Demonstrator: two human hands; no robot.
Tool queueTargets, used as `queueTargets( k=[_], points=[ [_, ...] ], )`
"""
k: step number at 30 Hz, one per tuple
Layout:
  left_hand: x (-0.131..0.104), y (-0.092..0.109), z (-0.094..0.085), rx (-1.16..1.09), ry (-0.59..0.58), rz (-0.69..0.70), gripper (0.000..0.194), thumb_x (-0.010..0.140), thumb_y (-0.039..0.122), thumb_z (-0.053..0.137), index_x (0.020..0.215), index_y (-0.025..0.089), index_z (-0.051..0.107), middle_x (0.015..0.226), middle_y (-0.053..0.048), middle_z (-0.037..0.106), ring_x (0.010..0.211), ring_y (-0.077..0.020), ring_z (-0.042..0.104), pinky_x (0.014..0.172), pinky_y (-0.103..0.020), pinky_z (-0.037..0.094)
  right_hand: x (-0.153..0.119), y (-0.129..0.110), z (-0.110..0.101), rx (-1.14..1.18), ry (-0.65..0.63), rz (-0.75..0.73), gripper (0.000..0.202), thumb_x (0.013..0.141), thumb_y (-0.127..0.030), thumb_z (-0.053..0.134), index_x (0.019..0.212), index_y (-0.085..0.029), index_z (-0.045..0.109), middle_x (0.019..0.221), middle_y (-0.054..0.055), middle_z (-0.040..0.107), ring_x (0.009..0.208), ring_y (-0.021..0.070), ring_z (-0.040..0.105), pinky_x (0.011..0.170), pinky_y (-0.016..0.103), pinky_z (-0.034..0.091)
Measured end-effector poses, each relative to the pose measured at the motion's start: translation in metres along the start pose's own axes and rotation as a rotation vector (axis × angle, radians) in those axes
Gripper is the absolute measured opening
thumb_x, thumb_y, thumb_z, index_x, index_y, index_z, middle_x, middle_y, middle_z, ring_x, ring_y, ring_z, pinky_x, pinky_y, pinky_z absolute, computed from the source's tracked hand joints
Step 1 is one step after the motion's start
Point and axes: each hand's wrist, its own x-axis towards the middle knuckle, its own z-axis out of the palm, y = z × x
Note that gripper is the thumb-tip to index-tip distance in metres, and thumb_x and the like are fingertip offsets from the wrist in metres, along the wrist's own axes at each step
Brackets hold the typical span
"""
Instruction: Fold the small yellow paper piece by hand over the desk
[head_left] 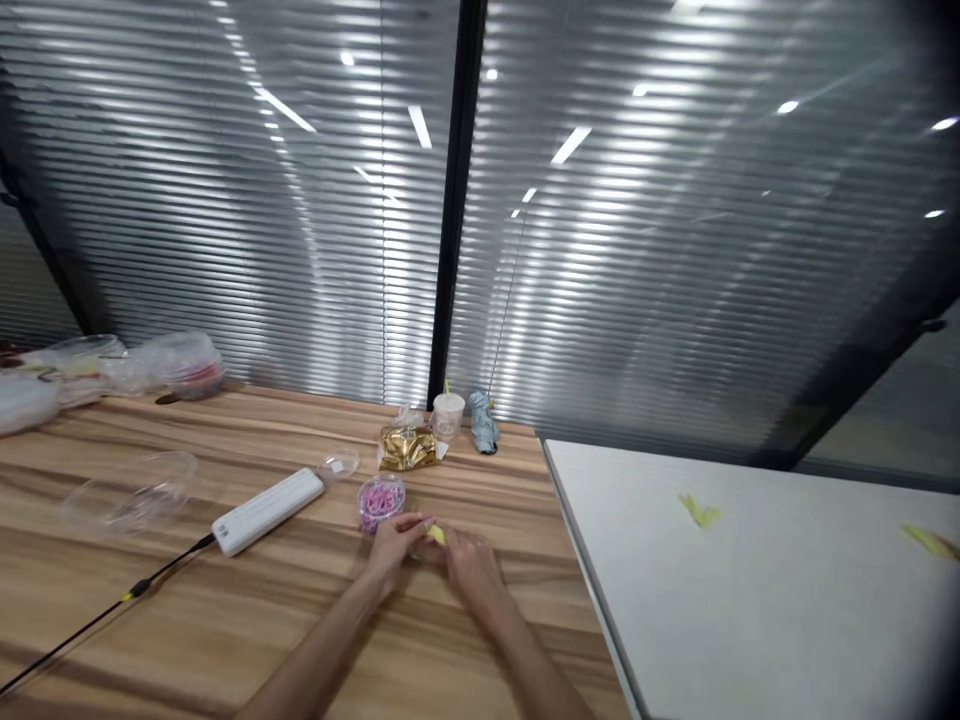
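Close together over the wooden table, my left hand (394, 546) and my right hand (471, 566) meet at a small yellow piece (436, 535). Both hands have their fingers closed on it from either side. What kind of thing it is, I cannot make out. Something clear seems to lie under the fingers, mostly hidden. Just beyond my left hand stands a round clear tub (381, 497) filled with pink and purple bits. A small clear lid (339, 464) lies to the left of the tub.
A gold foil packet (407, 449), a white cup (448, 414) and a blue-grey wrapped bundle (484, 424) stand at the back. A white power strip (268, 511) with a black cable lies left, near a clear plastic cover (139, 495). A white board (675, 590) lies right.
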Motion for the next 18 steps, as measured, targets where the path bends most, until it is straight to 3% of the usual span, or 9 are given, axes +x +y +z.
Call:
queueTargets(
  k=[8,12,18],
  points=[
    [0.002,0.000,-0.002,-0.078,-0.012,-0.042,0.036,0.037,0.030,0.085,0.064,0.011,0.071,0.072,-0.008,0.067,0.065,-0.0150,0.061,0.064,-0.023,0.051,-0.001,0.005,0.009,0.000,0.060,-0.006,0.024,0.082,-0.008,0.041,0.097,-0.017,0.057,0.076,0.005,0.065,0.068,0.0182,0.060,0.060,0.024,0.039],
    [-0.001,0.002,0.001,-0.042,-0.001,-0.025,0.037,0.037,0.029,0.085,0.065,0.011,0.071,0.070,-0.007,0.067,0.062,-0.0140,0.061,0.062,-0.023,0.051,-0.001,0.006,0.005,-0.006,0.070,-0.051,0.026,0.083,-0.010,0.042,0.105,-0.016,0.055,0.084,0.007,0.064,0.076,0.0189,0.059,0.066,0.026,0.040],
    [-0.004,0.007,-0.002,0.001,-0.038,-0.066,0.038,0.039,0.025,0.085,0.069,0.008,0.070,0.068,-0.008,0.067,0.060,-0.0125,0.060,0.062,-0.022,0.050,-0.002,-0.002,-0.002,-0.106,0.182,-0.176,0.024,0.087,-0.020,0.046,0.108,-0.012,0.054,0.090,0.011,0.060,0.084,0.0222,0.053,0.075,0.033,0.041]
  ],
)
